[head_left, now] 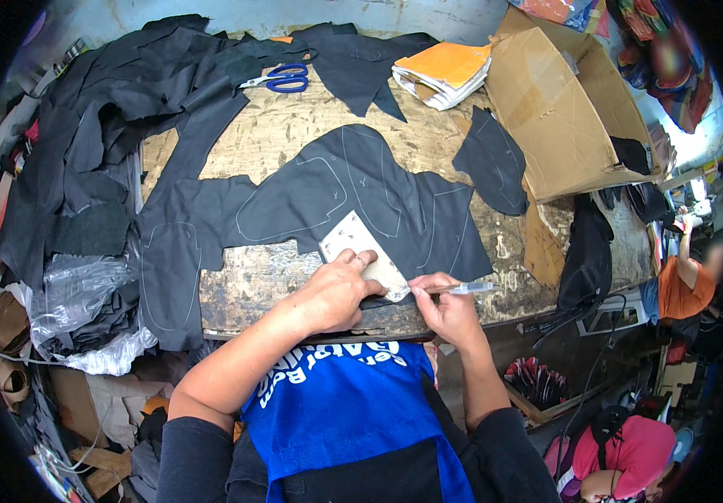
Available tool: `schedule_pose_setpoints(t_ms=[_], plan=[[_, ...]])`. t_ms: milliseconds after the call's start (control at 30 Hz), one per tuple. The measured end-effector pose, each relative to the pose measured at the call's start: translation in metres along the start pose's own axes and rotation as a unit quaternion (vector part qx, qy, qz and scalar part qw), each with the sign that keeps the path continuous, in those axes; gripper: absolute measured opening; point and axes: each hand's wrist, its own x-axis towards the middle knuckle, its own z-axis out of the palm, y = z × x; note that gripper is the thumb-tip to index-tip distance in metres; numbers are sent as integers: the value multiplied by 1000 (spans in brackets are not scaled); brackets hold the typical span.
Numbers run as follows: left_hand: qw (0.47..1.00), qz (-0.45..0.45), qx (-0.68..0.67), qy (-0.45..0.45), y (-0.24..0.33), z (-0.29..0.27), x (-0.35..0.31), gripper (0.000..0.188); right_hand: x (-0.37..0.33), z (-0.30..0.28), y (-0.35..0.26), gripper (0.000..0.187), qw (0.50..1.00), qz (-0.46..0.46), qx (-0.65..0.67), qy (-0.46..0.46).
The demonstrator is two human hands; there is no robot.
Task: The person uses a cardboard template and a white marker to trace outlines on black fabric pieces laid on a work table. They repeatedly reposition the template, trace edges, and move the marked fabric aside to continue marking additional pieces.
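Observation:
A white flat template [388, 270] lies at a slant on a black leather piece [294, 201] near the table's front edge. My left hand [338, 289] presses the template down, its thumb and fingertips on the surface. In my right hand [449, 312] is a clear-barrelled pen [466, 287], pinched between thumb and fingers. Its tip meets the template's lower right corner. Pale outlines of several curved shapes run across the leather. Under my left palm, part of the template is hidden.
Blue-handled scissors [286, 79] lie at the back, beside heaped black leather [118, 109]. An orange-covered stack of papers [443, 71] and an open cardboard box [550, 109] stand back right. A smaller marked leather piece [493, 163] lies nearby. Two other people are at right.

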Motion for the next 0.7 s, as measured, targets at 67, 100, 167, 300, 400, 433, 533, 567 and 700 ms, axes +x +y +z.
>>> schedule_pose_setpoints(t_ms=[67,100,167,300,400,433,533,567,700], plan=[[1000,-1,2,7,2,0,0,46,0,1,-3,6,999,10,-27,14],[1000,-6,-2,4,3,0,0,46,0,1,-4,6,999,-23,-30,5],[1000,-12,-3,5,4,0,-1,45,0,2,-7,5,997,-71,-26,-17],[1000,-16,-6,5,5,0,-1,46,0,4,-8,6,999,-41,17,31],[1000,-16,-4,8,6,1,-2,47,3,3,-6,6,997,-51,-40,31],[1000,-17,-1,7,6,1,-2,47,4,3,-6,6,997,-54,-46,25],[1000,-18,4,7,7,1,-3,47,9,0,-7,6,997,-63,-49,-6],[1000,-17,7,8,7,1,-3,47,13,-1,-8,6,996,-76,-51,-15],[1000,-30,-5,-9,6,3,-1,47,44,10,-6,8,991,-120,-47,-31]])
